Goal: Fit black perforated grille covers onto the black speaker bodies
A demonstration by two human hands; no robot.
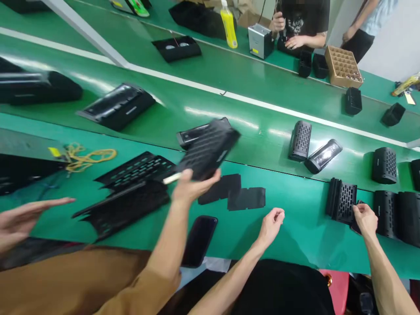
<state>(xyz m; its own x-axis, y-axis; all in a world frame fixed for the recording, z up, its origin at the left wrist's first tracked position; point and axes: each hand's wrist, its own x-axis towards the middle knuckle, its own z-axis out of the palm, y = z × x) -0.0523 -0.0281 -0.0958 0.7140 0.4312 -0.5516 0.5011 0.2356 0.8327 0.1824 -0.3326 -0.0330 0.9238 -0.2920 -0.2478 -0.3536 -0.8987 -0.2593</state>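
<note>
My right hand (192, 187), on a brown-sleeved arm, is closed on a black perforated shell (210, 148), blurred by motion and held above the near edge of the green belt (262, 131). A pale stick-like piece (172, 177) pokes out by its fingers. At the far left my left hand (29, 215) hovers over the green bench (295, 205), fingers stretched out and holding nothing. Flat black perforated panels (131, 188) lie between my hands. A black phone (199, 239) rests near my right forearm.
A co-worker in black sits to my right; one of that person's hands (271, 225) is curled and the other (365, 218) touches a row of black shells (341, 200). More shells (300, 140) ride the belt. Yellow cord (87, 156) lies left. Other people work behind a cardboard tray (343, 66).
</note>
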